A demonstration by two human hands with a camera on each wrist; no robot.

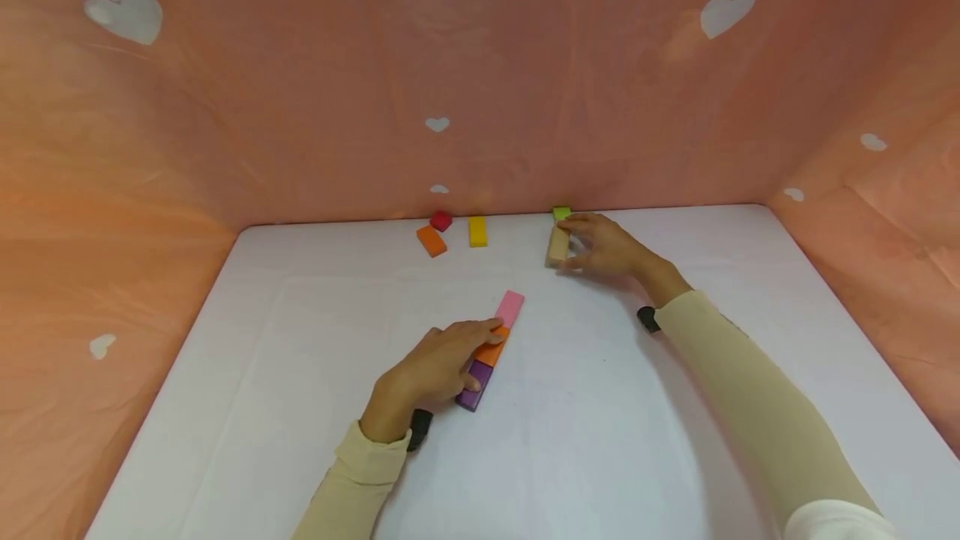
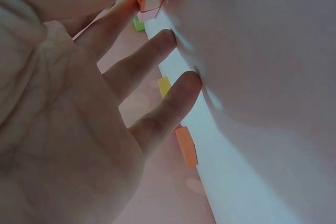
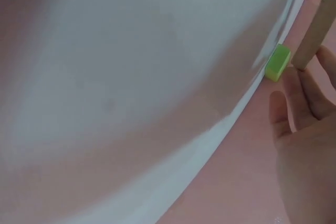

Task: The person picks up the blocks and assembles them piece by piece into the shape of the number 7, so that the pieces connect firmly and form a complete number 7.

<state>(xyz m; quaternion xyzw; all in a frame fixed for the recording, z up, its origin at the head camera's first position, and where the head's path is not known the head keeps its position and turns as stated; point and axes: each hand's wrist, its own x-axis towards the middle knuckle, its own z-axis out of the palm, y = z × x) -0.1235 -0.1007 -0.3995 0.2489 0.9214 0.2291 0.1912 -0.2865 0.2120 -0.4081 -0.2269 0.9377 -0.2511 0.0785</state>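
Observation:
My right hand pinches a plain wooden block between thumb and fingers near the far table edge. A green block lies just beyond it; the right wrist view also shows this green block close to the fingertips. My left hand rests against a slanting row of blocks: pink at the far end, an orange block in the middle, a purple block nearest me. Its thumb touches the purple one, the index finger the orange. In the left wrist view, the other fingers stretch out straight.
At the back of the white table lie a second orange block, a red block and a yellow block. An orange-pink cloth with white hearts rises behind and along both sides.

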